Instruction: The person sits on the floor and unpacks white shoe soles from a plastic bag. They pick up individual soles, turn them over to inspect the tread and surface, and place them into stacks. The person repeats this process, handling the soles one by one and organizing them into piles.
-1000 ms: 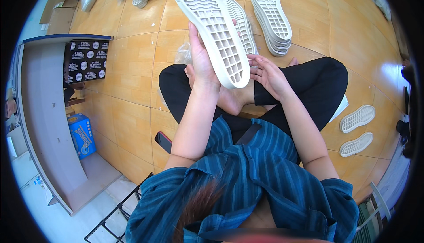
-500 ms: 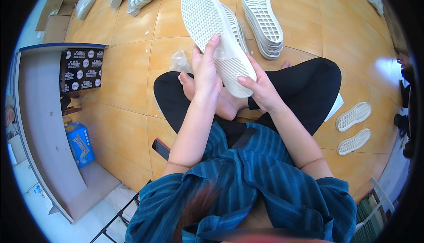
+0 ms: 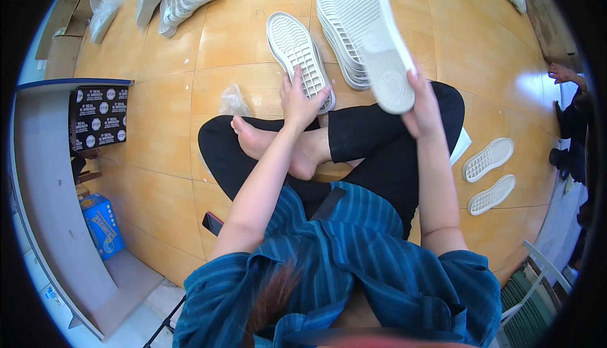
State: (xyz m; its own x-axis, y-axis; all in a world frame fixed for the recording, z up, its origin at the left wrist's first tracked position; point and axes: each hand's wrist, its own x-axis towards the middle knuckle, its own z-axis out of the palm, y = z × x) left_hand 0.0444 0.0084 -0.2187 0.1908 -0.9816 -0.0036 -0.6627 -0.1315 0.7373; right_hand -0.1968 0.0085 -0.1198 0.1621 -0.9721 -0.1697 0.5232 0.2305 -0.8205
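A white shoe sole [image 3: 379, 38] with its patterned tread showing is in my right hand [image 3: 422, 106], gripped by its near end and held up over the floor. It partly covers a stack of white soles [image 3: 334, 22] behind it. To the left, another white shoe sole [image 3: 296, 44] lies grid side up, with at least one more beneath it. My left hand [image 3: 300, 101] closes round the near end of that sole, thumb on the right edge. Whether it grips the lower one too is hidden.
Two smaller soles [image 3: 488, 159] lie to my right on the tiled floor. Bagged soles [image 3: 190, 0] sit far left, and a crumpled plastic bag [image 3: 234, 100] is beside my knee. A phone [image 3: 212, 223] lies left, near an open cabinet [image 3: 47, 177]. A person's hand [image 3: 563, 75] shows far right.
The tread-side-up sole, formerly in both hands, has moved right in my right hand alone. My left hand has let go of it and taken hold of the grid-side-up sole.
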